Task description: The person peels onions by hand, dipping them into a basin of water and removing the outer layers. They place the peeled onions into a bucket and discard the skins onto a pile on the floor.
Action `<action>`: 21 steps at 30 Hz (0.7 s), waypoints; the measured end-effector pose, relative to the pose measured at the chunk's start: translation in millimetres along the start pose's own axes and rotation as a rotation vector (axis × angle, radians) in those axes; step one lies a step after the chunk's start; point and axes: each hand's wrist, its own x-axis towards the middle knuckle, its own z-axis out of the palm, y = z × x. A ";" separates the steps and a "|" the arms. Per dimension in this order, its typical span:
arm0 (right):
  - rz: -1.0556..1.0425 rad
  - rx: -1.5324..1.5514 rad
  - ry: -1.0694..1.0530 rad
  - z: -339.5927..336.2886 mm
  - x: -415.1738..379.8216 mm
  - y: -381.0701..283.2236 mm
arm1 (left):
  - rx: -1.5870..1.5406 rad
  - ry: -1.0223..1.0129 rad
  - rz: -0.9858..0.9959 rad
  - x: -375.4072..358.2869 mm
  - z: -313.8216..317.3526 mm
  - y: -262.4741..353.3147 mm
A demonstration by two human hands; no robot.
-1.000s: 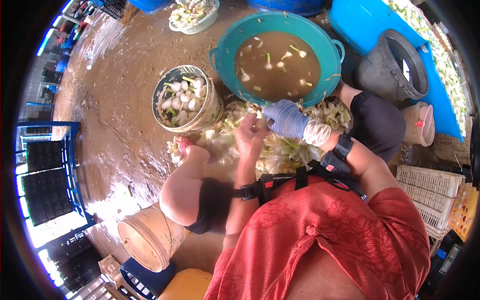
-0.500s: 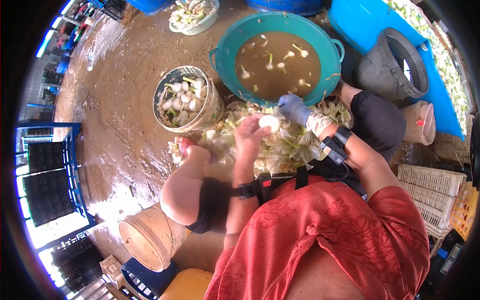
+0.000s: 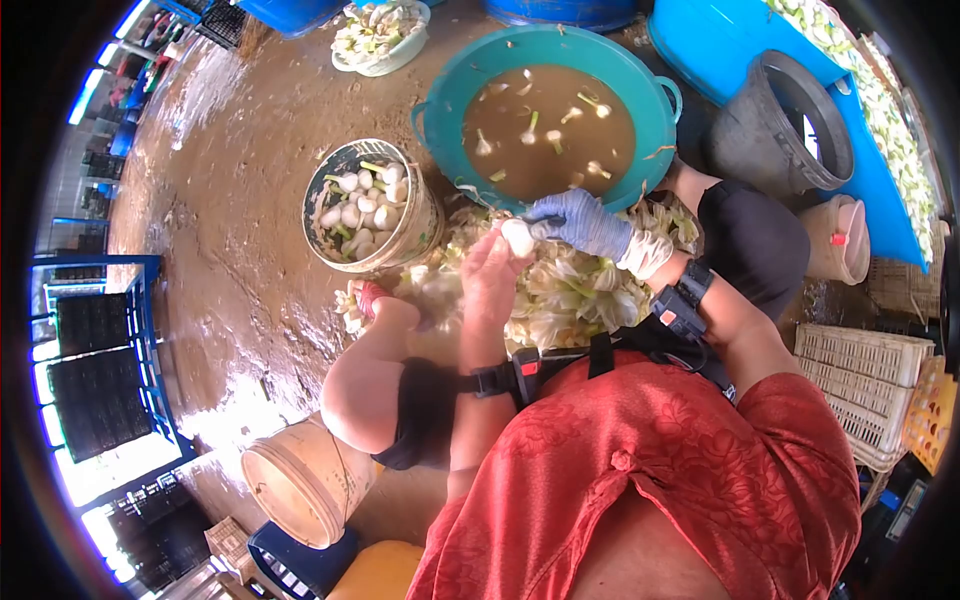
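Observation:
Between the thumb and fingers of my bare left hand (image 3: 490, 268) is a white garlic bulb (image 3: 517, 237). My right hand (image 3: 592, 224), in a blue glove, is closed around a small dark knife-like tool (image 3: 545, 221) that meets the bulb's right side; its exact shape is hard to make out. Beneath both hands lies a heap of pale garlic peelings (image 3: 580, 295). A bucket (image 3: 431, 228) of trimmed garlic bulbs stands left of my hands. Beyond them, several garlic bulbs with short stems float in brown water in a green basin (image 3: 445, 130).
A bowl of peelings (image 3: 380, 40) sits at the back. To the right are a dark grey bucket (image 3: 745, 140), a blue sheet (image 3: 895, 170), a pale bucket (image 3: 835, 245) and plastic crates (image 3: 860, 385). Another bucket (image 3: 300, 490) leans behind my left knee. The floor looks wet and muddy.
My gloved right hand has come left and down onto the garlic bulb, and the dark tool now shows against it. My left hand has shifted slightly left with the bulb.

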 end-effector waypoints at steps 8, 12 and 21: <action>0.166 -0.294 -0.092 10.7 -0.4 8.2 | 0.654 0.102 0.032 -2.4 -4.9 -7.2; 0.157 -0.422 -0.172 7.2 0.8 4.6 | 0.717 0.089 0.038 -4.1 -2.8 -5.0; 0.017 -0.426 -0.242 5.5 -11.7 42.0 | 0.630 -0.034 0.014 -11.1 5.1 -5.8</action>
